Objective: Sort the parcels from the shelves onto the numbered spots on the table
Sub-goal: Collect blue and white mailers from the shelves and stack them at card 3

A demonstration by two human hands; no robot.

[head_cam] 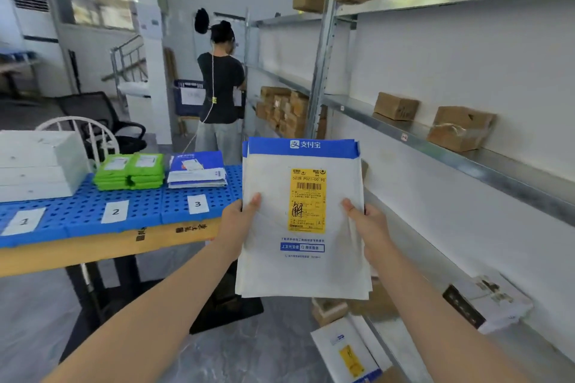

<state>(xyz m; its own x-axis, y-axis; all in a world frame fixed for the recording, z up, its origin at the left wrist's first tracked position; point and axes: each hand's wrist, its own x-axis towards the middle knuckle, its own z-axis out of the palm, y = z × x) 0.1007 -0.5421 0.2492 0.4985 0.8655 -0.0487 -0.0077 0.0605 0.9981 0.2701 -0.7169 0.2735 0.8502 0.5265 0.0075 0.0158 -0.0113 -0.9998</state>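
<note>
the white parcel (298, 270) is held upright in the air, between the table (93, 247) and the shelves (466, 162). the left hand (238, 221) grips its left edge and the right hand (371, 227) grips its right edge, each with the thumb on the front and the other fingers hidden behind. its blue band (336, 148) on top carries the white logo "支付宝". the yellow label (308, 200) reads "502b p021-00 90" above a barcode and a big handwritten character. on the table lie card 1 (24, 221), card 2 (115, 211) and card 3 (198, 204); green parcels (130, 171) lie behind card 2, blue-white envelopes (196, 171) behind card 3.

Table (93, 253) carries white boxes (37, 165), green parcels (130, 171), blue mailers (197, 171) — all stacked.
</note>
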